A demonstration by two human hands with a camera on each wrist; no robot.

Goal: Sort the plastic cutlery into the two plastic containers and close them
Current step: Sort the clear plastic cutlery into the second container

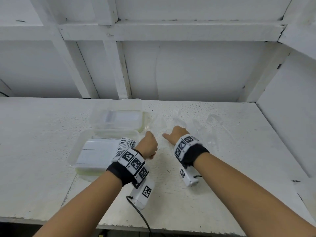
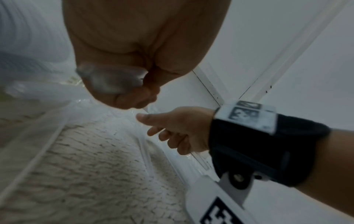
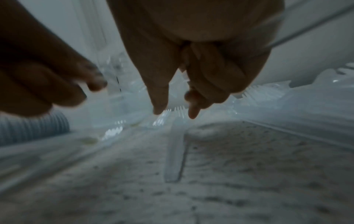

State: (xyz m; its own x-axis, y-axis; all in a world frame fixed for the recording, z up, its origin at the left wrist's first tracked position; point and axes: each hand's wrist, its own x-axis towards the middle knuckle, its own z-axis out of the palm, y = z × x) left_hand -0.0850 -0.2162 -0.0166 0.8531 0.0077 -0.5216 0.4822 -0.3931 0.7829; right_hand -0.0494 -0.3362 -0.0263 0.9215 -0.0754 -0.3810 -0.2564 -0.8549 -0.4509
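My left hand (image 1: 148,145) is curled into a fist around a clear plastic spoon (image 2: 113,80), its bowl showing under my fingers (image 2: 134,98); my right hand (image 1: 177,134) hovers just beside it over the white surface (image 1: 188,194), thumb out, fingers (image 3: 193,112) loosely bent and holding nothing; more clear cutlery (image 1: 212,127) lies scattered on the surface beyond my right hand (forks (image 3: 172,116) and spoons, blurred together); the two plastic containers (image 1: 118,115) sit on the left, one behind the other, touching; whether their lids are on I cannot tell.
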